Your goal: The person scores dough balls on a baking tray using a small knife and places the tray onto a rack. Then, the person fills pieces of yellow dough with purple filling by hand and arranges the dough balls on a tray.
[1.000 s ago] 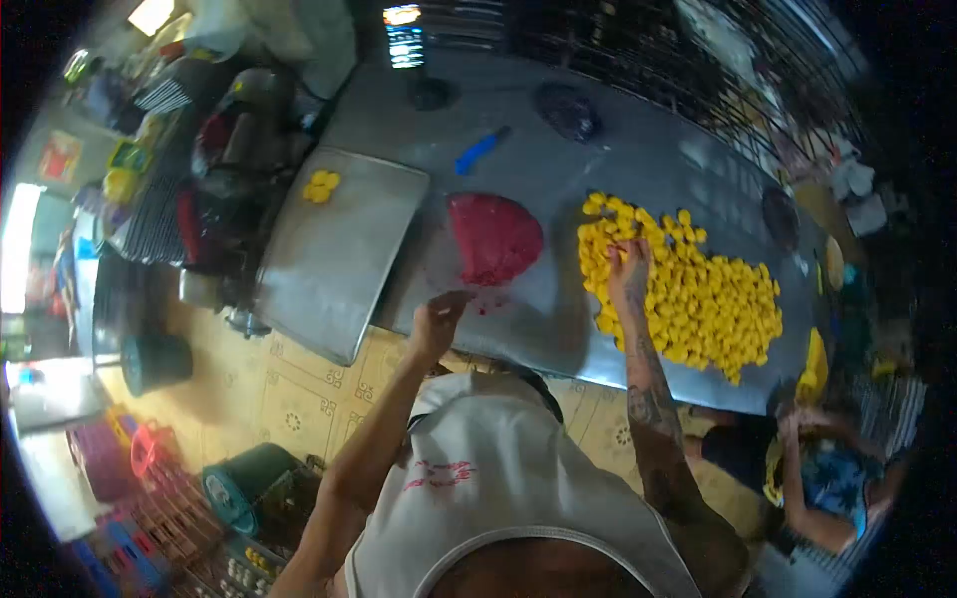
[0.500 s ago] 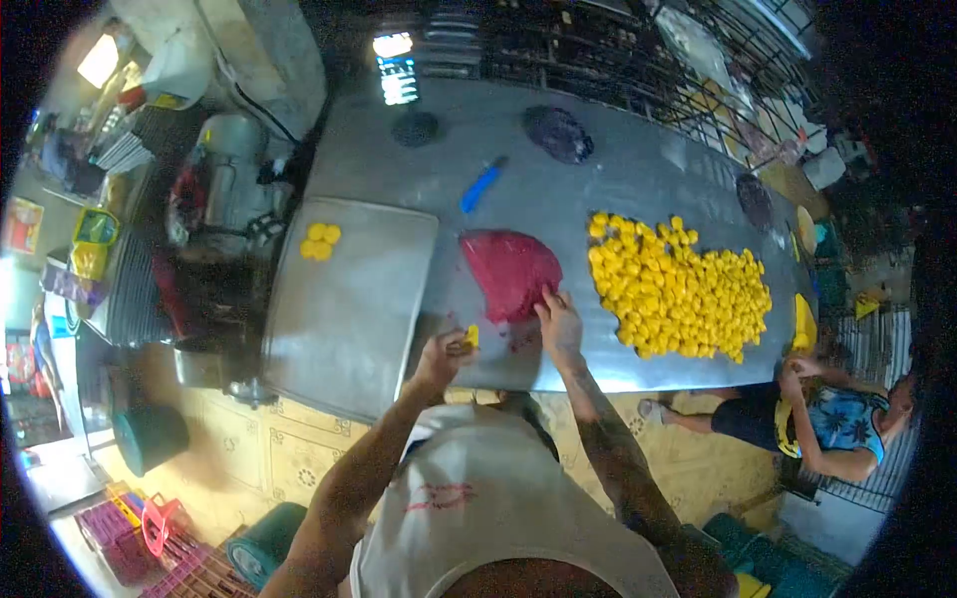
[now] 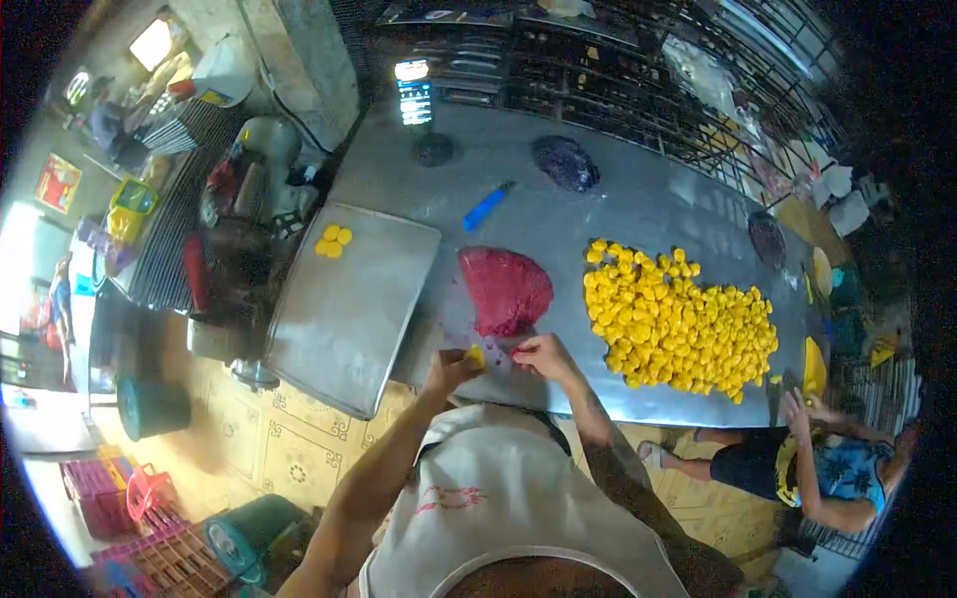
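My left hand (image 3: 454, 373) is closed around a small flattened piece of yellow dough (image 3: 476, 356) near the table's front edge. Close beside it, my right hand (image 3: 546, 359) pinches a small lump of magenta filling (image 3: 519, 355). The fingertips of the two hands are slightly apart. Just beyond them lies a crumbly magenta mound of filling (image 3: 505, 289), with loose crumbs at its near edge. To the right spreads a big pile of yellow dough pieces (image 3: 678, 324). On the left, a metal tray (image 3: 344, 319) carries several yellow rounds (image 3: 333, 240) in its far corner.
A blue-handled tool (image 3: 485, 207) lies beyond the magenta mound. Dark purple mounds (image 3: 565, 162) sit farther back on the metal table (image 3: 478, 135). At the right end, a co-worker (image 3: 837, 468) handles something by a yellow slab (image 3: 813, 367). A machine (image 3: 261, 189) stands left.
My right hand has drawn back from the magenta mound toward my left hand, now with a small lump of filling in its fingers. My left hand still holds the yellow dough. The view has shifted slightly.
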`<state>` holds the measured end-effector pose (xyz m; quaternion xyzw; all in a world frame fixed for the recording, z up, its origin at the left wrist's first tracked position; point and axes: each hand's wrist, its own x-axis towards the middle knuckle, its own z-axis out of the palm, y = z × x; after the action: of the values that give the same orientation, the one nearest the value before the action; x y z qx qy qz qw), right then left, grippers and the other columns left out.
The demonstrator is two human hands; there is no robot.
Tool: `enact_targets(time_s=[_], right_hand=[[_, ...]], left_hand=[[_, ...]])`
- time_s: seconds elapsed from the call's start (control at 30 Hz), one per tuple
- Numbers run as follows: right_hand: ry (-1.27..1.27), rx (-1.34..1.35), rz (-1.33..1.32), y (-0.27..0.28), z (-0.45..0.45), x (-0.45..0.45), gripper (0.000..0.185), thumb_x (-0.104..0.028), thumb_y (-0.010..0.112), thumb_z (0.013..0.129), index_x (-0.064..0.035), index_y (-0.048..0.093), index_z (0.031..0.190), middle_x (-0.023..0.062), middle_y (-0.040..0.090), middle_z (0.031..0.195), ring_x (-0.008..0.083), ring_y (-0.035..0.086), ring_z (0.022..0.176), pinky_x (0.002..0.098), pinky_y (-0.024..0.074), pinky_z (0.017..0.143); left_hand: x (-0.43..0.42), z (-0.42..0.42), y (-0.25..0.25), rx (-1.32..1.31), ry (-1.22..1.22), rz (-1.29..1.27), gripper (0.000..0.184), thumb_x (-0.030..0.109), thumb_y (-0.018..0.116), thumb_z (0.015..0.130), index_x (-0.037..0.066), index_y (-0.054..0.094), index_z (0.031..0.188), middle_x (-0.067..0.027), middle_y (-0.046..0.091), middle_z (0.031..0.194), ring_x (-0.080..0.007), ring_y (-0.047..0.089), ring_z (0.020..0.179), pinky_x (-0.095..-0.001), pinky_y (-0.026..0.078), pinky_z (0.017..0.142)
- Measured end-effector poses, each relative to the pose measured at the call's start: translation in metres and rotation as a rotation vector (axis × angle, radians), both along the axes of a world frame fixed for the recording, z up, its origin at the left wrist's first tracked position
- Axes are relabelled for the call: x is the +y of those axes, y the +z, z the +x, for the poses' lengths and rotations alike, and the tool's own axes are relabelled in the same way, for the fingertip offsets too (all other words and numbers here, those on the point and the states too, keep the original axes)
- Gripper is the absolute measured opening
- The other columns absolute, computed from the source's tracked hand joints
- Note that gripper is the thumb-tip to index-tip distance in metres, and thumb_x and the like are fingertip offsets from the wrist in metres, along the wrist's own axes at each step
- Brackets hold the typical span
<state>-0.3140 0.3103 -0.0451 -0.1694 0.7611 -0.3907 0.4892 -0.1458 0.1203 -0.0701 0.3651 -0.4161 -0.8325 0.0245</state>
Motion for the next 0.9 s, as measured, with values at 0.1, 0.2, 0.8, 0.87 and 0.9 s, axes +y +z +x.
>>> enact_targets(time_s=[0.1,0.2,0.8,0.87,0.9], right_hand=[[-0.240,0.043,-0.383,0.010,0.019,-0.005,0.021,-0.009,0.069,0.082,0.0029,0.069,0.099,0.0196,0.068,0.085,0.0303,0.067,0.070,0.0382,0.0513,0.064],[0.034,0.828,-0.296,0.052,0.032,-0.012,0.025,-0.003,0.063,0.082,0.0044,0.065,0.106,0.0227,0.066,0.088,0.0409,0.064,0.085,0.0405,0.0514,0.075],[-0.362,0.119,-0.378,0.049,0.085,-0.060,0.023,0.000,0.063,0.090,0.0006,0.061,0.113,0.0100,0.069,0.095,0.0169,0.067,0.087,0.0297,0.0550,0.064],[-0.236,0.663,-0.263,0.061,0.095,-0.070,0.024,0.005,0.063,0.085,0.0024,0.060,0.109,0.0123,0.067,0.088,0.0226,0.067,0.089,0.0324,0.0551,0.067],[-0.241,0.664,-0.259,0.056,0.097,-0.072,0.024,0.005,0.063,0.085,0.0024,0.060,0.109,0.0123,0.067,0.088,0.0226,0.067,0.089,0.0324,0.0551,0.067]], left_hand=[[0.032,-0.020,0.027,-0.097,-0.043,0.059,0.031,0.018,0.075,0.085,-0.008,0.066,0.098,-0.0135,0.067,0.089,-0.0234,0.068,0.080,-0.0373,0.061,0.078],[0.051,-0.031,0.070,0.033,0.019,0.199,0.033,0.020,0.074,0.086,-0.009,0.066,0.100,-0.0143,0.068,0.091,-0.0246,0.068,0.083,-0.0380,0.061,0.082],[-0.026,0.000,0.015,0.269,-0.097,-0.551,0.019,0.013,0.075,0.081,0.001,0.070,0.094,-0.0105,0.071,0.082,-0.0181,0.068,0.072,-0.0322,0.054,0.067],[-0.038,0.005,0.075,0.164,-0.422,-1.034,0.016,0.010,0.074,0.080,0.001,0.070,0.092,-0.0128,0.068,0.073,-0.0160,0.069,0.071,-0.0317,0.054,0.067],[-0.040,0.006,0.052,0.168,-0.426,-1.031,0.016,0.010,0.074,0.080,0.001,0.070,0.092,-0.0128,0.068,0.073,-0.0160,0.069,0.071,-0.0317,0.054,0.067]])
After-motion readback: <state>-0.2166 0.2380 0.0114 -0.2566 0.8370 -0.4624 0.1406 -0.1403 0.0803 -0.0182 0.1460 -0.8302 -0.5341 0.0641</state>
